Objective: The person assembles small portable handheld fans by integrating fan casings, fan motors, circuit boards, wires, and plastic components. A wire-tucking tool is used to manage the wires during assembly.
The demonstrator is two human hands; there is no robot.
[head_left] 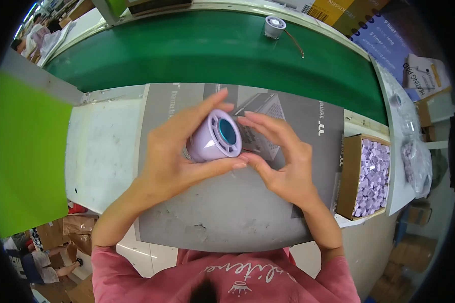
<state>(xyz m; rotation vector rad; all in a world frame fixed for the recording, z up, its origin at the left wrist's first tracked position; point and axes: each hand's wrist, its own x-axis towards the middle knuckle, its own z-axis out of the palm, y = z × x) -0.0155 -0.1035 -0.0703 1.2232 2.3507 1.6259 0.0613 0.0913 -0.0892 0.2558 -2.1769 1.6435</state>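
A lavender, cup-shaped housing (207, 142) with a slotted round rim and a shiny blue disc in its centre is held over the middle of the work surface. My left hand (167, 146) wraps round it from the left, with the thumb below and the fingers above. Its rim tilts up and to the right. Beside that rim, my right hand (283, 156) curves with fingers and thumb apart. The right thumb tip meets my left thumb tip near the housing's lower edge. A thin reddish wire (251, 150) shows between the housing and my right hand.
Grey printed cardboard (227, 207) covers the work surface. Beyond it runs a green conveyor belt (162, 55), carrying a similar pale housing (274, 28) with a trailing wire. A cardboard box (350, 177) of small lavender pieces stands at right. A green panel (28, 151) rises at left.
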